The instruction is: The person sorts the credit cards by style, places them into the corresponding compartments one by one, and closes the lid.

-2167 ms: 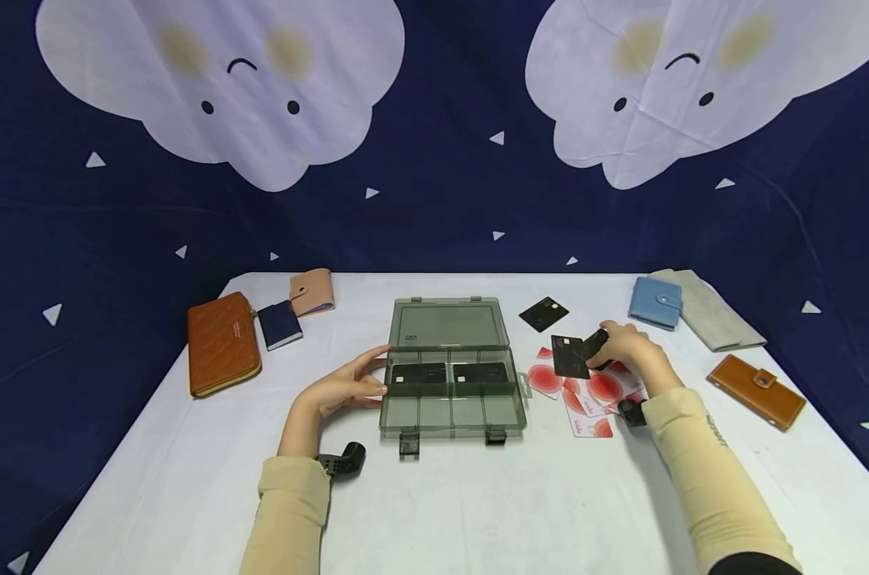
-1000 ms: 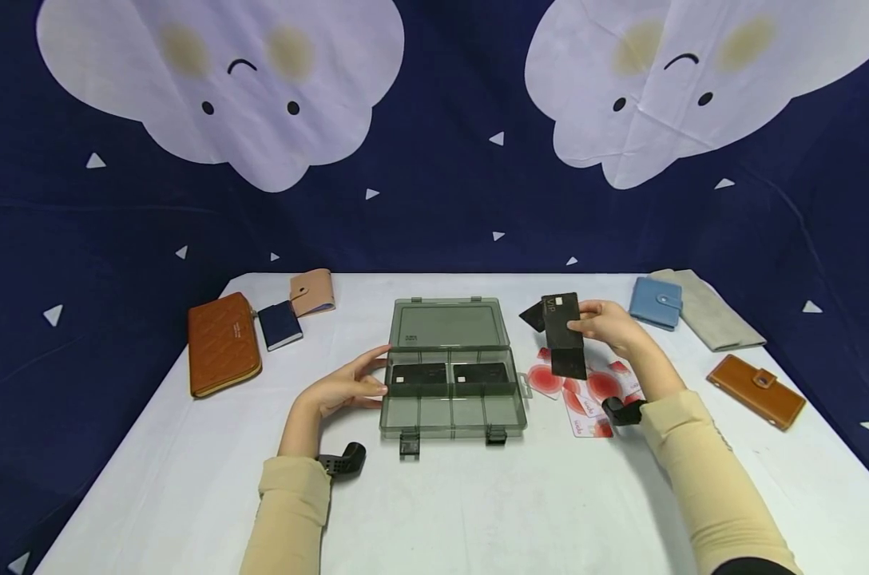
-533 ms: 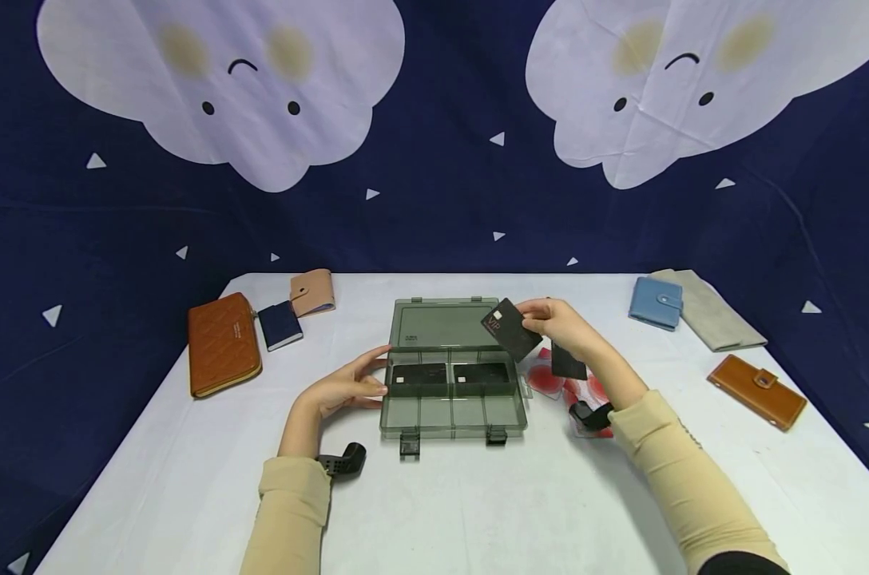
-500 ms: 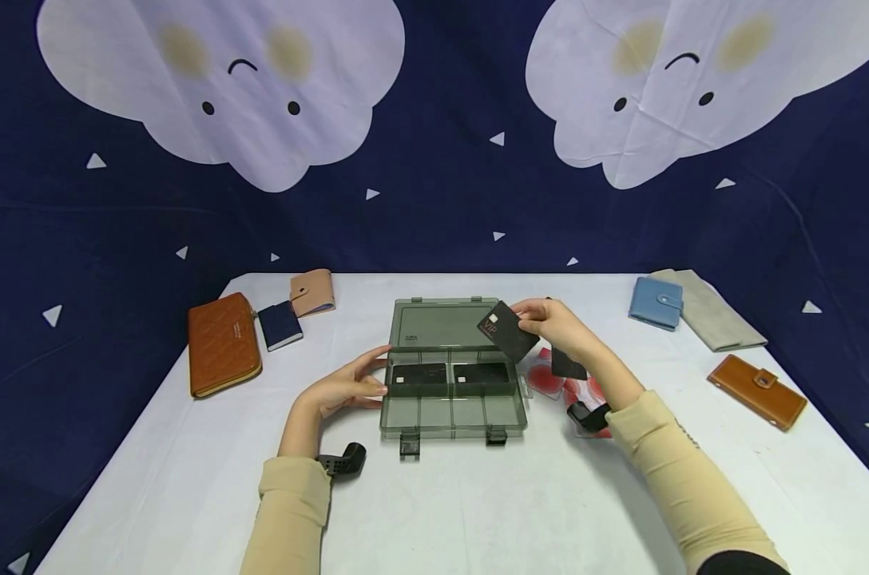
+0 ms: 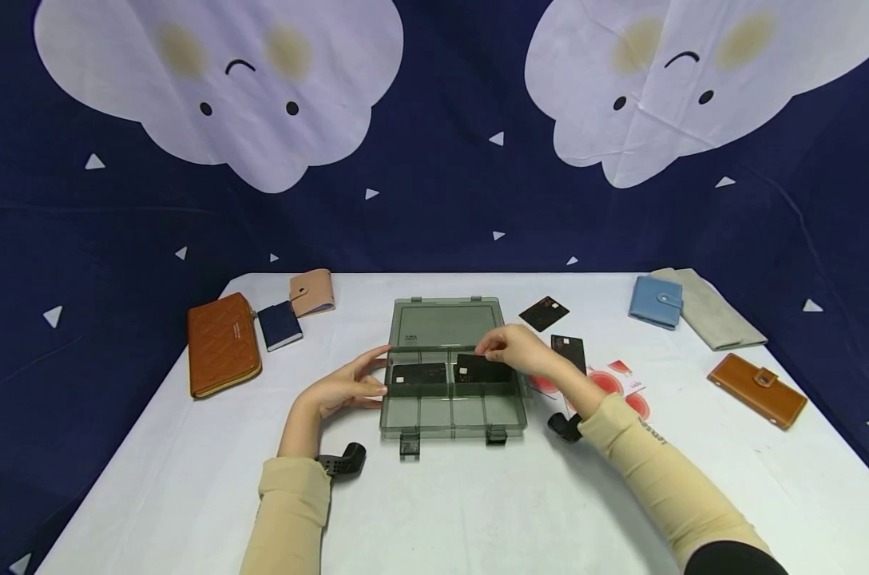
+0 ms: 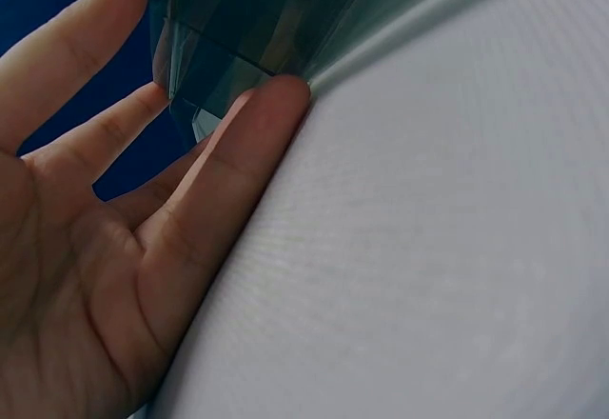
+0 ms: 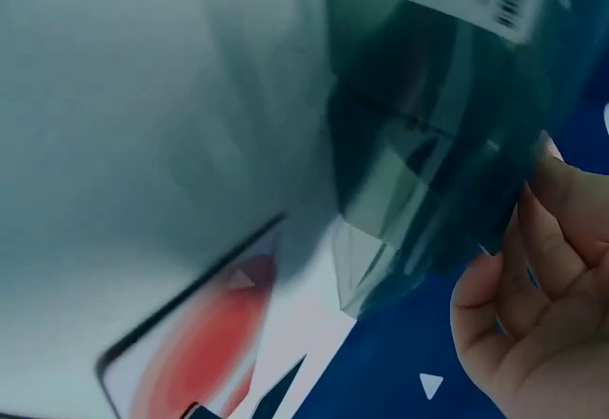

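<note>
A translucent grey-green divided box (image 5: 452,411) stands with its lid (image 5: 449,323) tipped back. My left hand (image 5: 344,387) rests against the box's left side; in the left wrist view its fingers (image 6: 224,167) lie straight along the plastic wall. Over the back right compartment my right hand (image 5: 517,349) pinches a black card (image 5: 478,370) by its upper edge, the card partly down inside. Another black card (image 5: 418,374) lies in the back left compartment. In the right wrist view the right fingers (image 7: 533,248) are at the box's edge.
Right of the box lie a black card (image 5: 544,314), another black card (image 5: 568,349) and several red-and-white cards (image 5: 607,382). Farther right are a blue wallet (image 5: 655,302), a grey pouch (image 5: 715,310) and a brown wallet (image 5: 756,391). An orange-brown wallet (image 5: 224,345), navy booklet (image 5: 279,325) and pink-tan wallet (image 5: 312,292) lie left.
My right hand has picked a black card off the pile on the right, carried it left and lowered it into the back right compartment. My left hand has stayed at the box.
</note>
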`<act>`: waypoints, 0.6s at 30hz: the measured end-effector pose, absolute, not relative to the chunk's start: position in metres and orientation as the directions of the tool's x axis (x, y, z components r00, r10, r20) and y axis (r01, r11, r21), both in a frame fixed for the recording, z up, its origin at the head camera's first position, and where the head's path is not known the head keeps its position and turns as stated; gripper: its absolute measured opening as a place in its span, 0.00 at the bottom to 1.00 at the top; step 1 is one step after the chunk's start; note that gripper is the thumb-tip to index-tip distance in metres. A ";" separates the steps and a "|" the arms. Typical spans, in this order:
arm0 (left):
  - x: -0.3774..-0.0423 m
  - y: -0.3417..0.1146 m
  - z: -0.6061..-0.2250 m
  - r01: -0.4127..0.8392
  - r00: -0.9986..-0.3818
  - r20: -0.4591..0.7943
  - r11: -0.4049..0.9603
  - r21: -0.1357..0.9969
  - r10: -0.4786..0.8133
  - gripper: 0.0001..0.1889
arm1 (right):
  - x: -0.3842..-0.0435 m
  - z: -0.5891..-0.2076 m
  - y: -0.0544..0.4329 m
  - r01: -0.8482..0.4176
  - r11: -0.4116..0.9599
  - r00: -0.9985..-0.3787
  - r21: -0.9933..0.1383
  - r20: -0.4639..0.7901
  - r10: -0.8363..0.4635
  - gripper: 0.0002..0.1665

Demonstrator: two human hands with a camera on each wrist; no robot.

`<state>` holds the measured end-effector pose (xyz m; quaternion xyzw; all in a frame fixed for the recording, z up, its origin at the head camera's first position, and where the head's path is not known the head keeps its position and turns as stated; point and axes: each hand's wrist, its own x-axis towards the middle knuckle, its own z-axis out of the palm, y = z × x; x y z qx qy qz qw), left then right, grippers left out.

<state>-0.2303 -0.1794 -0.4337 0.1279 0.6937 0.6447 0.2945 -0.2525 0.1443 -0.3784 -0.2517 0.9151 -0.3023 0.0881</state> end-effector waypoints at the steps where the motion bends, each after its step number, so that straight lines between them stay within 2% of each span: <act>1: -0.230 -0.179 -0.434 -0.203 -0.795 -0.245 0.137 0.970 0.556 0.44 | -0.252 -0.380 0.143 -0.434 0.699 -0.851 -0.568 0.004 -0.525 0.08; 5: -0.230 -0.178 -0.433 -0.203 -0.797 -0.247 0.141 0.969 0.551 0.43 | -0.249 -0.382 0.140 -0.511 0.736 -0.836 -0.443 0.056 -0.546 0.08; 12: -0.229 -0.178 -0.432 -0.202 -0.797 -0.247 0.144 0.969 0.552 0.43 | -0.242 -0.381 0.137 -0.558 0.789 -0.828 -0.259 0.111 -0.549 0.10; 18: -0.230 -0.179 -0.433 -0.196 -0.797 -0.243 0.144 0.970 0.553 0.43 | -0.239 -0.381 0.139 -0.562 0.799 -0.826 -0.214 0.099 -0.555 0.11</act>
